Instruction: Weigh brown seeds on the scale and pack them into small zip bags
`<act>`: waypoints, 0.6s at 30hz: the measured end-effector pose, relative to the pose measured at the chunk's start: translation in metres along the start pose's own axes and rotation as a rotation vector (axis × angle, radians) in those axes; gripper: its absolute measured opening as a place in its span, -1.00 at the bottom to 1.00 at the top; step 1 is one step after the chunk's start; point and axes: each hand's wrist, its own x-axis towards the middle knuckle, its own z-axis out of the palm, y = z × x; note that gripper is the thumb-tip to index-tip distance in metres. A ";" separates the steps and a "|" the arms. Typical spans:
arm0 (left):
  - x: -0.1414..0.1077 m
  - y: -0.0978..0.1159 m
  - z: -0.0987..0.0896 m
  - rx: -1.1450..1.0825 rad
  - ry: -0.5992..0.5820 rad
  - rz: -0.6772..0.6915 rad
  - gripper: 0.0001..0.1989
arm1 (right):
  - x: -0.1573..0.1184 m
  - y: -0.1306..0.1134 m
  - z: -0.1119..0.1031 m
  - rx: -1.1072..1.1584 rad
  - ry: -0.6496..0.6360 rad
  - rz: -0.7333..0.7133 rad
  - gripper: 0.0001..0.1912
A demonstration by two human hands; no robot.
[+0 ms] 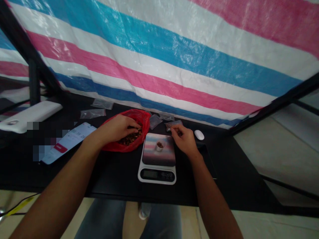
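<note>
My left hand (pixel 121 128) reaches into an open red plastic bag (pixel 116 147), its fingers bent together over brown dried bits (pixel 128 138). Whatever lies between those fingertips is too small to tell. A kitchen scale (pixel 157 177) with a white body stands between my hands. On its shiny platform sits a small white cup (pixel 159 146) with some brown bits in it. Beyond the scale's right edge my right hand (pixel 183 137) is closed, its fingertips at a small clear plastic bag (pixel 174 124) with dark contents. Whether they grip the bag is unclear.
More clear plastic bags (pixel 93 114) lie along the back of the black table (pixel 114 176). A phone (pixel 68 142) and a white device (pixel 32 116) are at the left. At the right are a white oval object (pixel 199 134) and a dark flat object (pixel 206 157). Striped sheeting (pixel 159 69) hangs behind.
</note>
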 end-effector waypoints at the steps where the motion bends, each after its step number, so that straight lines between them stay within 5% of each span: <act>1: 0.000 0.003 -0.001 -0.004 0.003 0.006 -0.69 | 0.000 0.001 0.000 0.003 0.001 -0.002 -0.80; 10: 0.015 0.067 -0.010 -0.004 -0.002 0.316 -0.74 | 0.000 0.002 -0.001 0.048 0.015 0.000 -0.82; 14: 0.024 0.093 -0.005 0.067 -0.159 0.313 -0.73 | 0.001 0.000 -0.005 0.046 0.019 0.002 -0.81; 18: 0.028 0.101 0.000 0.102 -0.194 0.264 -0.77 | 0.003 -0.003 -0.007 0.060 0.025 -0.005 -0.81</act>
